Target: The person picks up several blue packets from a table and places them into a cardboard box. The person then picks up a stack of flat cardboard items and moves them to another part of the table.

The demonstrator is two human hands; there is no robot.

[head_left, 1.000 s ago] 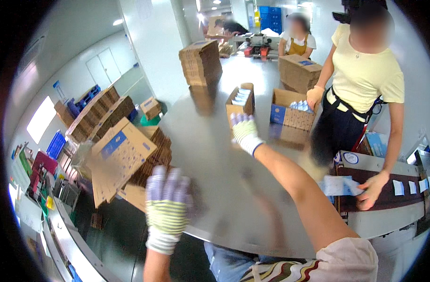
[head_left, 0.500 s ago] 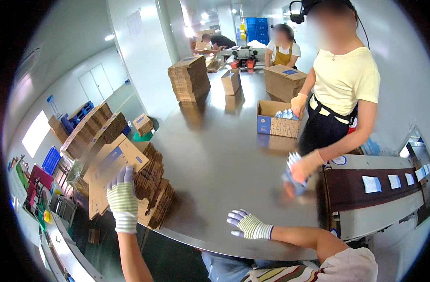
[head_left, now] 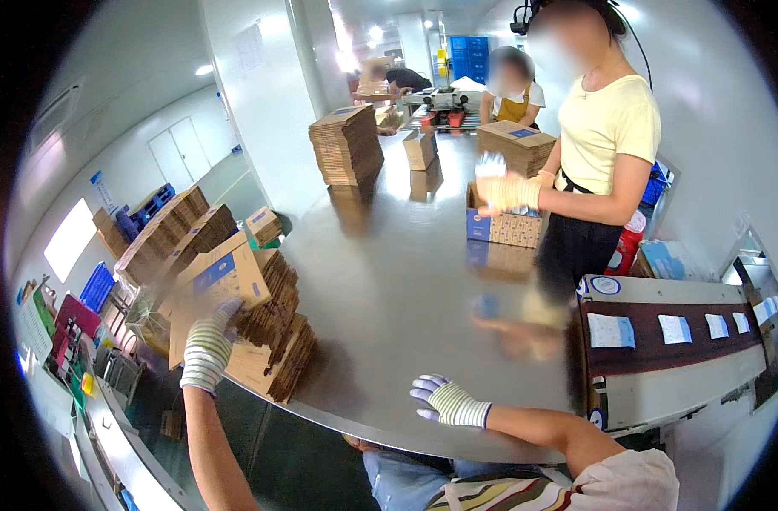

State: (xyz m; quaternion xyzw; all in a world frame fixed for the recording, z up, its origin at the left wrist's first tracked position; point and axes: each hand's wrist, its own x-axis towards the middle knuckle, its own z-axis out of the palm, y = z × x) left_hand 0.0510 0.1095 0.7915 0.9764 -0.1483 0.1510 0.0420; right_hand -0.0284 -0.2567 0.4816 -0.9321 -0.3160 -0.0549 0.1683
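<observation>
At the stack on the table's left, my left hand point(head_left: 209, 342), in a striped knit glove, is closed on the near edge of the top flattened cardboard box point(head_left: 246, 271). Its thumb is hidden. More folded cardboard boxes point(head_left: 285, 362) are piled beneath and beside it. My right hand point(head_left: 449, 402), gloved the same way, rests palm down on the metal table point(head_left: 389, 341) near its front edge, fingers spread and nothing in it.
Across the table a co-worker holds small white-and-blue packets point(head_left: 491, 164) over an open carton point(head_left: 512, 228). A conveyor point(head_left: 644, 362) carrying similar packets stands at the right. Farther back are a stack of flattened cartons point(head_left: 346, 146), a small open box point(head_left: 420, 150) and a closed carton point(head_left: 515, 146).
My left hand has shifted down and turned on the top cardboard box; my right hand has stayed on the table. The co-worker has lifted packets from beside the conveyor to the open carton.
</observation>
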